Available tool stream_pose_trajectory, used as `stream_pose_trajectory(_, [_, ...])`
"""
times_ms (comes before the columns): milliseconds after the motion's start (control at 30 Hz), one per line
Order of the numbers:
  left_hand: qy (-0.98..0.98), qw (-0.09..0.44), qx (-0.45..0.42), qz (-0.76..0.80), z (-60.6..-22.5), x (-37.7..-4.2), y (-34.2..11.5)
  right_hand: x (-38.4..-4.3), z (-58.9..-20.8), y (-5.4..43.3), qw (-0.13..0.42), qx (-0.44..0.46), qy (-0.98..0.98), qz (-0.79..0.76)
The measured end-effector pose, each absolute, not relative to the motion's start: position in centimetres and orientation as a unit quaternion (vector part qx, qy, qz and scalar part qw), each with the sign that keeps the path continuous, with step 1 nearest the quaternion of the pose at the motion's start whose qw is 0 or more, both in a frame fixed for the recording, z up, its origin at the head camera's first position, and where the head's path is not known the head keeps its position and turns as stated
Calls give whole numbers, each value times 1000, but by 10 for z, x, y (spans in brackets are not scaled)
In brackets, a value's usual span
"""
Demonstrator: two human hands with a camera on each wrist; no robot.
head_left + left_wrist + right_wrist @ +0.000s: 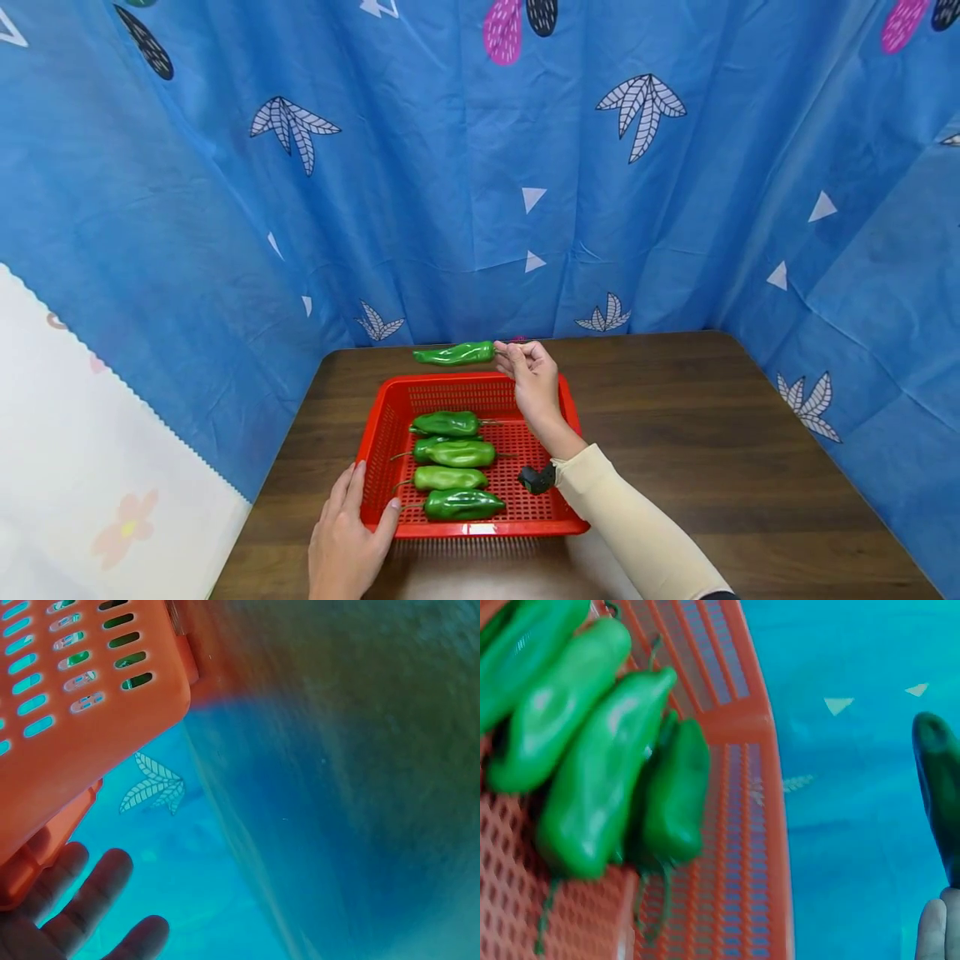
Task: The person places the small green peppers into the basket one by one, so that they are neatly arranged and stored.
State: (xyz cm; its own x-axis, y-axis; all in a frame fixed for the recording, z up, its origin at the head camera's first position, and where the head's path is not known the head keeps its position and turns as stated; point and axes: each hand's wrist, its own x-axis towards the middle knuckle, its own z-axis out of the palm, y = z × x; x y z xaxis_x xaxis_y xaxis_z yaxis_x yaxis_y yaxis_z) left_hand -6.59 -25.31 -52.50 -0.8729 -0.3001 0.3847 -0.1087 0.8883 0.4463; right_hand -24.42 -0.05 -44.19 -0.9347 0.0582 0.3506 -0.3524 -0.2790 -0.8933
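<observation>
Above the far rim of a red plastic basket [487, 528], my right hand [534, 385] pinches a glossy green chili pepper [454, 354] at its stem end. The pepper hangs level, its tip pointing left; in the right wrist view this pepper [941, 787] shows at the right edge above the fingertips. Several more green peppers [450, 478] lie in the basket, some lighter, roughly in a column. My left hand [348, 533] rests at the basket's near-left corner, thumb by the front rim. In the left wrist view its fingers [94, 892] extend loosely beside the rim.
The basket stands on a dark wooden table [675, 433] with wood surface on either side. A blue patterned curtain [465, 208] hangs behind and around the table. A small black device [537, 479] is at the right wrist, over the basket's right part.
</observation>
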Motion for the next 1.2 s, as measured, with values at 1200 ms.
stream_pose_trajectory(1200, [-942,247,94,-206,-528,-67,-251,-228,-504,-25,-54,45,-681,729])
